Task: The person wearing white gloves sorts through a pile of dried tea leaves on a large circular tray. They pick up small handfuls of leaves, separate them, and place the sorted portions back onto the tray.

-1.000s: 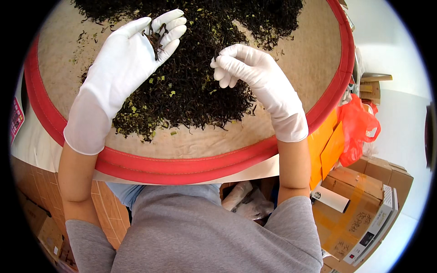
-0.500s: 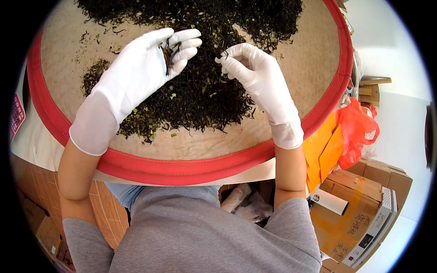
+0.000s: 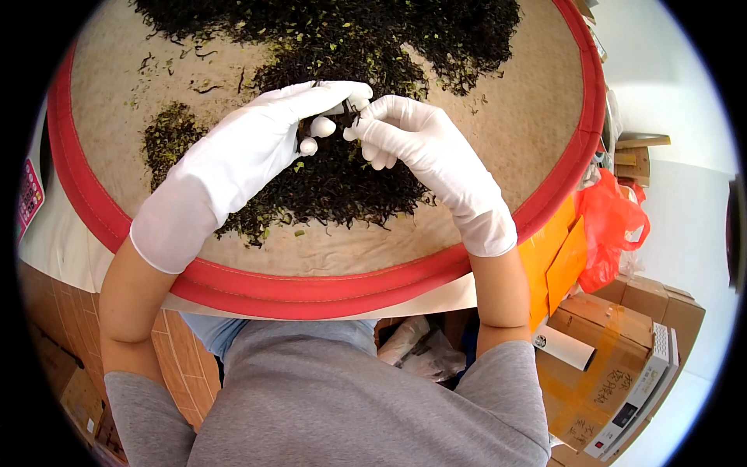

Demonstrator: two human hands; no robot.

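Both my hands wear white gloves and meet over a round, shallow tray with a red cloth rim (image 3: 311, 298). Dark, twisted dried tea leaves (image 3: 342, 194) mixed with yellow-green bits lie beneath them. My left hand (image 3: 261, 144) is cupped, its fingers curled round a small bunch of leaves that is mostly hidden. At its fingertips, my right hand (image 3: 416, 140) pinches with thumb and forefinger at dark strands of tea leaf (image 3: 349, 117) between the two hands.
A larger heap of tea leaves (image 3: 467, 35) covers the tray's far side. Right of the tray are orange envelopes (image 3: 547, 253), a red plastic bag (image 3: 611, 226), cardboard boxes (image 3: 599, 327) and a white tube (image 3: 566, 348).
My left hand has moved right and slightly down, turning over with its fingers curling in. My right hand has come left and down, so the fingertips of both hands now meet.
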